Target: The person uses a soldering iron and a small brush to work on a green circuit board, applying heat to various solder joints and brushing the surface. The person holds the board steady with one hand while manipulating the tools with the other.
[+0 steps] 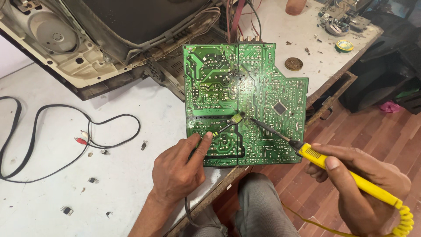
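Circuit board (245, 103), green and lying solder side up, rested on the white workbench (109, 188), its near edge reaching over the bench's front rim above the person's knees. Behind it sat an opened television set (101, 39) with wires running to the board's far edge.

The right hand (359, 184) was clamped around the yellow handle of a soldering iron (307, 151), thumb laid along the top; the dark tip slanted up and left to touch the board near its middle. The left hand (177, 169) rested on the board's near left corner, fingers closed on a thin dark tool (228, 126) whose small yellowish end met the board just beside the iron's tip. A coiled yellow cord (405, 221) trailed from the iron's handle at the lower right.

On the bench to the left lay a black cable (48, 131) with red and white plugs, and a few small loose parts (93, 180). A round brown tin (294, 64) sat beyond the board's right side.
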{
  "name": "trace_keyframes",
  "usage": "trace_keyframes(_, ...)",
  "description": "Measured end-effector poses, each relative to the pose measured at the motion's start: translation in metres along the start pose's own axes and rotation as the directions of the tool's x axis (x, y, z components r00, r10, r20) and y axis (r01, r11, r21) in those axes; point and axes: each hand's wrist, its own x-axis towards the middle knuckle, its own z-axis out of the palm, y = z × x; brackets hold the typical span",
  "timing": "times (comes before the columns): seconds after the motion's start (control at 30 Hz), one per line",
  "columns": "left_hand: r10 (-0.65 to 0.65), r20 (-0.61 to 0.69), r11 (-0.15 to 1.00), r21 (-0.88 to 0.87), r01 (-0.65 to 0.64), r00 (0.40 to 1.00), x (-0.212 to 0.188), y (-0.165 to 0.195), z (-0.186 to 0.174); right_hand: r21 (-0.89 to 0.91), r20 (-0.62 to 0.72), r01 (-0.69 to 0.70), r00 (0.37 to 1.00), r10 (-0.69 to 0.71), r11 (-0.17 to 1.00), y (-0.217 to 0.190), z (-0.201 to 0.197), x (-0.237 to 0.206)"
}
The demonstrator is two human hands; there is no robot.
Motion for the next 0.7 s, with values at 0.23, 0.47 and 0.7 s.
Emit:
trace_keyframes(0.23, 0.002, -0.008, 1.000, -0.010, -0.002, 1.000, -0.001, -0.001, 0.002, -0.047, 0.037, -0.107, 0.993, 0.109, 0.993, 0.001, -0.004, 0.000)
trace_keyframes(0.47, -0.042, 0.001, 0.996, -0.075, 0.042, 0.999, -0.002, 0.004, 0.003, -0.029, 0.008, -0.104, 0.994, 0.105, 0.994, -0.003, 0.002, 0.002)
trace_keyframes(0.7, -0.043, 0.010, 0.995, -0.088, 0.044, 0.999, 0.005, 0.020, 0.000, 0.056, -0.003, -0.144, 0.990, 0.144, 0.988, -0.002, 0.003, 0.002)
